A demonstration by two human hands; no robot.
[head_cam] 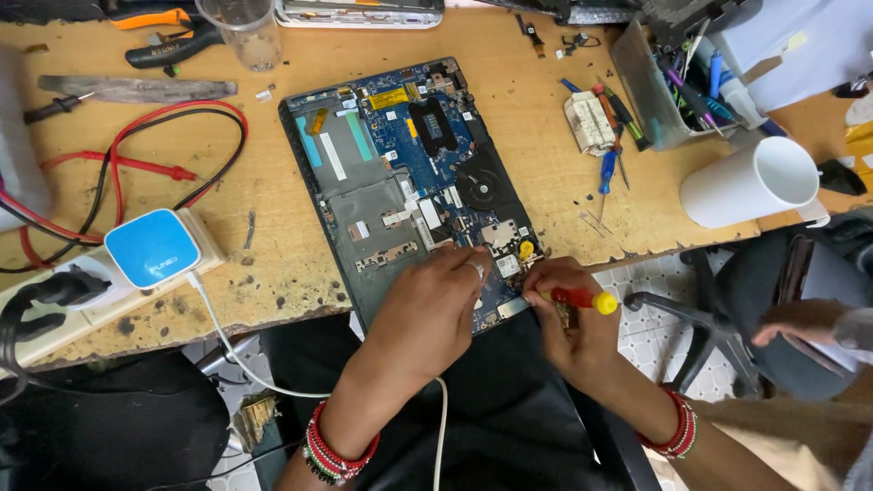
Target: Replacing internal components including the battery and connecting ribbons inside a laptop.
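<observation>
An opened laptop base with a blue circuit board and a black fan lies on the worn wooden table. My left hand, a ring on one finger, rests flat on the near edge of the board. My right hand grips a small screwdriver with a red and yellow handle, its tip pointing left at the near right corner of the board, beside a yellow round part. Beaded bracelets circle both wrists.
A white mug lies on its side at the right. Loose screwdrivers and a tool tray sit behind it. A blue-white adapter on a power strip, red and black probe leads and a plastic cup stand left. An office chair base is below right.
</observation>
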